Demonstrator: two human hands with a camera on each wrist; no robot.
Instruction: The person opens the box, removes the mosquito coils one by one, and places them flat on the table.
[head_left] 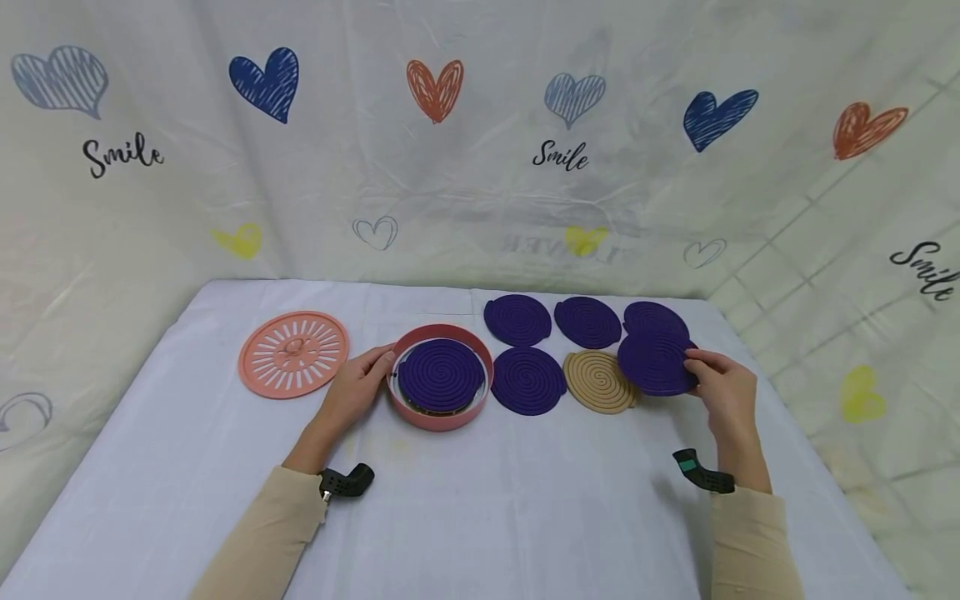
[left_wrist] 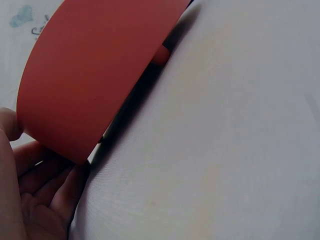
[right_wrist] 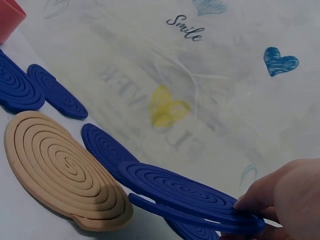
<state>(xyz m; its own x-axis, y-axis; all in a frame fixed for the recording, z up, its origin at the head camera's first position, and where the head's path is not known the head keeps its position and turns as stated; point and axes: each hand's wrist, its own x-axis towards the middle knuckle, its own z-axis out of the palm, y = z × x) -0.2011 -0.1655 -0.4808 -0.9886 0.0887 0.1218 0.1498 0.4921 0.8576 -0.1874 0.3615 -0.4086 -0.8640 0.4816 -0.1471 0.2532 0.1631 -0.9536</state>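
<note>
My right hand (head_left: pixel 723 392) pinches a purple mosquito coil (head_left: pixel 654 365) by its edge, thumb on top. The right wrist view shows this coil (right_wrist: pixel 190 187) tilted above the table, its outer strand sagging apart from the rest. At the left, my left hand (head_left: pixel 362 379) grips the side of a round red coil holder (head_left: pixel 441 423), with the thumb at its rim. Another purple coil (head_left: pixel 441 375) lies inside the holder. From the left wrist view, the holder's wall (left_wrist: pixel 95 75) leans off the cloth, with a small foot under it; the fingers reach beneath its edge.
A tan coil (head_left: pixel 600 381) lies between the held coil and a purple coil (head_left: pixel 528 380). Behind them is a row of purple coils (head_left: pixel 517 320), one partly covered by the held coil. A slotted orange lid (head_left: pixel 293 354) lies on the white tablecloth (head_left: pixel 480 517) at left.
</note>
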